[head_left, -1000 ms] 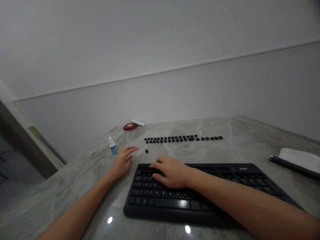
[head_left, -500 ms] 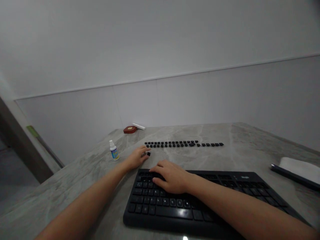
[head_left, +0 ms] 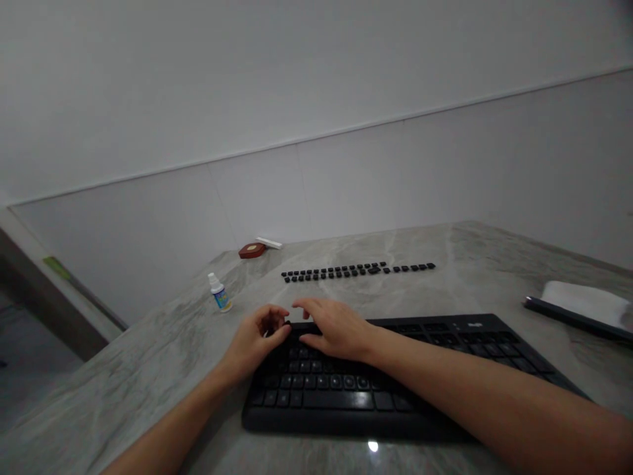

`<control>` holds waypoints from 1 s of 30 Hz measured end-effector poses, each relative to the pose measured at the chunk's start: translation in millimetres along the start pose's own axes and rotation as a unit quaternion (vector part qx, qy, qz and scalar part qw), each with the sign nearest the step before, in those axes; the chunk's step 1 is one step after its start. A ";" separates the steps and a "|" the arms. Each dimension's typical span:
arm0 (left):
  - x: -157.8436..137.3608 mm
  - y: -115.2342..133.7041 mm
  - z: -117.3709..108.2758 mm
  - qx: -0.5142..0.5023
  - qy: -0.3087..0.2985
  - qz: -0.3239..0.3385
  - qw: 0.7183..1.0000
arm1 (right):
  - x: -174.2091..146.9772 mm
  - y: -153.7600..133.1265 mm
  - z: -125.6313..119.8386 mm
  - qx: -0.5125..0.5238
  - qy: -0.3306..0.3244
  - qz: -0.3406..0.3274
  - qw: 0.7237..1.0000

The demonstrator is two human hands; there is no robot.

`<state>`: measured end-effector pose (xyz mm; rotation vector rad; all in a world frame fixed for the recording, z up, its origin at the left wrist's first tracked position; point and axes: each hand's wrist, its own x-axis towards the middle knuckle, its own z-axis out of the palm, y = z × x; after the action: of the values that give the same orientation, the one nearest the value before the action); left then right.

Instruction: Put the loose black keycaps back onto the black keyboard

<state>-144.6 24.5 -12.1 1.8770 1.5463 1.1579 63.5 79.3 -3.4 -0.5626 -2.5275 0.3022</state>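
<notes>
In the head view, a black keyboard (head_left: 341, 422) is laid toward the near edge of the desk (head_left: 123, 389), and its far left corner is partly covered by both hands. The left hand (head_left: 254, 338) is curled at that corner, thumb and forefinger brought nearly together — a dark speck is seen between them, but whether a key is gripped or only the keyboard's edge shows there cannot be told. The right hand (head_left: 340, 328) is held half open over the far left of the keyboard, thumb and forefinger parted, nothing seen in its hold. Two rows of loose keys (head_left: 331, 276) are set out toward the desk's far edge; a bottle (head_left: 221, 298) is stood nearer its left edge, a brown case (head_left: 252, 251) by its far left corner. A key could be dropped if pinched only by fingertips, and the rows could be scattered — their order lost — if brushed by a reaching hand
</notes>
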 end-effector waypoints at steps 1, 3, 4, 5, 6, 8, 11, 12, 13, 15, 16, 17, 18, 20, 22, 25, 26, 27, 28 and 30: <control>-5.4 5.4 3.4 0.000 -0.001 0.012 1.000 | 0.2 -1.2 -0.2 -0.002 -0.001 -0.014 1.000; -11.4 12.1 9.2 -0.006 -0.008 0.029 1.000 | 0.2 -3.4 -1.0 -0.011 0.000 -0.033 0.999; -12.5 13.7 11.4 -0.012 -0.014 0.035 0.999 | 0.1 -4.0 -1.5 -0.019 0.000 -0.040 0.999; -13.0 14.3 13.1 -0.019 -0.021 0.040 0.999 | -0.1 -4.3 -2.1 -0.029 0.001 -0.046 0.999; -13.1 14.3 14.1 -0.025 -0.027 0.044 0.998 | -0.5 -4.3 -2.9 -0.039 0.001 -0.053 0.998; -13.1 13.0 14.7 -0.029 -0.032 0.046 0.998 | -1.5 -3.7 -4.3 -0.053 0.002 -0.067 0.996; -14.2 11.2 12.3 -0.019 -0.032 0.044 0.998 | -3.4 -2.9 -5.8 -0.063 0.003 -0.077 0.995; -14.8 11.2 10.9 -0.011 -0.035 0.048 0.998 | -4.0 -2.9 -5.9 -0.065 0.003 -0.080 0.995; -15.5 11.6 9.2 -0.001 -0.038 0.055 0.998 | -4.6 -3.2 -6.0 -0.067 0.003 -0.084 0.994; -16.8 13.5 5.3 0.016 -0.047 0.080 0.996 | -5.5 -4.1 -5.9 -0.070 0.003 -0.093 0.993; -17.2 14.8 3.1 0.020 -0.053 0.095 0.994 | -5.7 -4.6 -5.9 -0.072 0.004 -0.096 0.993; -17.5 16.1 0.9 0.021 -0.059 0.110 0.992 | -5.9 -5.2 -6.0 -0.073 0.004 -0.098 0.993; -17.6 17.3 -1.2 0.018 -0.066 0.126 0.990 | -6.0 -5.7 -6.2 -0.076 0.004 -0.099 0.992; -17.3 18.4 -4.8 0.011 -0.079 0.150 0.986 | -5.9 -6.4 -6.7 -0.082 0.002 -0.103 0.991; -16.8 18.1 -6.8 0.013 -0.085 0.162 0.983 | -5.7 -6.3 -6.9 -0.089 0.000 -0.110 0.990; -16.7 17.3 -7.3 0.029 -0.080 0.168 0.982 | -5.3 -4.9 -6.2 -0.094 0.003 -0.117 0.989; -16.9 17.4 -7.2 0.034 -0.077 0.170 0.982 | -5.2 -4.4 -5.8 -0.094 0.006 -0.117 0.989; -17.2 17.8 -7.0 0.039 -0.075 0.172 0.981 | -5.2 -3.8 -5.4 -0.094 0.009 -0.117 0.989; -17.5 18.4 -6.9 0.043 -0.075 0.175 0.981 | -5.3 -3.3 -5.1 -0.094 0.012 -0.118 0.988; -17.9 19.5 -7.0 0.050 -0.076 0.185 0.979 | -5.6 -2.7 -4.6 -0.094 0.019 -0.123 0.988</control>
<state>-139.5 1.0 1.1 2.3338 1.2260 1.0689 69.4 74.9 -1.2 -0.3159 -2.5697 -0.0375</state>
